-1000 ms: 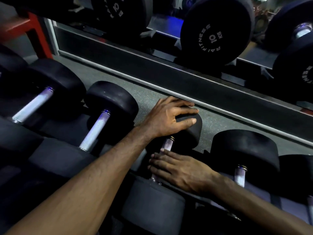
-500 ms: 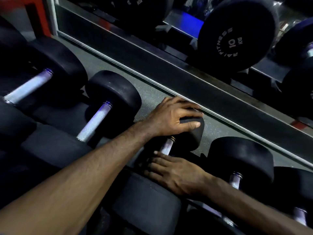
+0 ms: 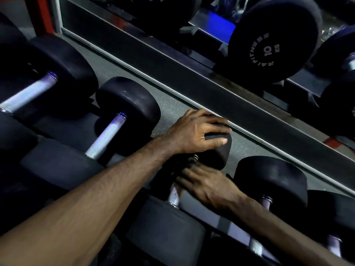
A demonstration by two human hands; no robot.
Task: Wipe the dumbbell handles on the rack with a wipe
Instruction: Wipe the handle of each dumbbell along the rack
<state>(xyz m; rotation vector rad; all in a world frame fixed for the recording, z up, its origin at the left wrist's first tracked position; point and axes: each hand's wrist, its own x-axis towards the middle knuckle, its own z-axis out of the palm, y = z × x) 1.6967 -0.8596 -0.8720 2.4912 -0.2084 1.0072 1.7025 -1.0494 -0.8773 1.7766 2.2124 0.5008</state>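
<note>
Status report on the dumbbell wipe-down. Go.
Left hand grips the far head of the small dumbbell. Right hand lies on its handle; wipe not visible. Nothing blocking.

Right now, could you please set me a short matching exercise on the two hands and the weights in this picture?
Things:
1. left hand
2. right hand
3. weight marked 10
4. handle left of the arms

Places or states:
A. bare, nobody touching it
B. on the handle of the small dumbbell
C. gripping the far head of the small dumbbell
D. top right

Pairs: 1-C, 2-B, 3-D, 4-A
</note>
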